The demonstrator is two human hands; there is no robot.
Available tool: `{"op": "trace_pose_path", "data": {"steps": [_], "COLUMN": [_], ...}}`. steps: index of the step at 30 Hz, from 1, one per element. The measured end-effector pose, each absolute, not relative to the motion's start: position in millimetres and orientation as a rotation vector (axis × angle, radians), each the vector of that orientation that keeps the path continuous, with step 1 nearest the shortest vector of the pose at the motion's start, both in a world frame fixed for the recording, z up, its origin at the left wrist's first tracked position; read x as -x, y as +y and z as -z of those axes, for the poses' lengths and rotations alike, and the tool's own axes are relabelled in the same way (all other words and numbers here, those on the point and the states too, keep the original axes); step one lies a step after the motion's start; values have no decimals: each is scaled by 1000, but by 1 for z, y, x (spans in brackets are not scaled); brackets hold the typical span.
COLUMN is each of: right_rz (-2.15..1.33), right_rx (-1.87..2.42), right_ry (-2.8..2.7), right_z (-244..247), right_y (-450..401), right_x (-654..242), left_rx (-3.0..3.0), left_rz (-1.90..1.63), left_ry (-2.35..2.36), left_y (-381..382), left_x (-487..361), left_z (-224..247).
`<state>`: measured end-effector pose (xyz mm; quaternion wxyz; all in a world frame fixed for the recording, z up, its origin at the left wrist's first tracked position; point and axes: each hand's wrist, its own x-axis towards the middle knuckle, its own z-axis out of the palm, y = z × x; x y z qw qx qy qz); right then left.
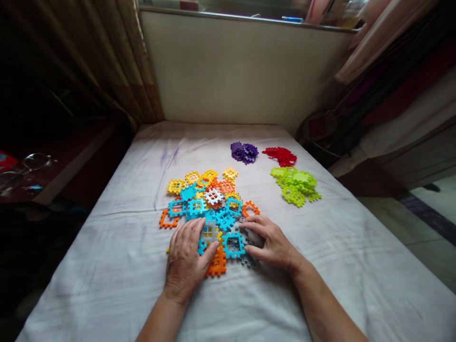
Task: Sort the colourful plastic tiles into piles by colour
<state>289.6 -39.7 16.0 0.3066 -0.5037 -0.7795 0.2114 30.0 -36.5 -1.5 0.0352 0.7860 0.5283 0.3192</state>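
Underneath pieces [210, 215], pale creased sheet [320, 266]; curtain [124, 61] beyond.

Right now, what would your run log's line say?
left hand: on mixed pile | right hand: at gray pieces | purple pile, red pile, green pile: set apart

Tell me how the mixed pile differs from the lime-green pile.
Colour: the mixed pile combines blue, yellow, orange and grey pieces; the lime-green pile is one colour.
Spread: the mixed pile covers more area than the lime-green pile.
Contact: the left hand and right hand are at the mixed pile; neither touches the lime-green pile.
Shared: both contain flat, notched-edge pieces on the pale sheet.
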Motion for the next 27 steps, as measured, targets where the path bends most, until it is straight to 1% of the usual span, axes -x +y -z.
{"op": "trace_pose_path", "data": {"steps": [5,11,16,23,27], "right_rz": [-498,-582,-657,-520,-527], "right_rx": [1326,1315,1209,1207,1238], "right_ry": [-2049,-1922,-1778,-1595,-1465], "right_z": [-12,-9,-5,-7,-1], "right_y": [-38,-36,-35,-32,-30], "right_x": [-288,-291,-281,-276,-286], "left_rx": [-2446,-2454,-2447,-2585,-2609], "left_rz": [-981,-988,-978,-1050,-1122], "left_ry": [1574,1573,1616,1597,1583], "left_y": [-36,-36,-37,-40,-42], "left_x": [-28,-26,-28,-30,-30], "left_z": [2,2,0,-4,-5]}}
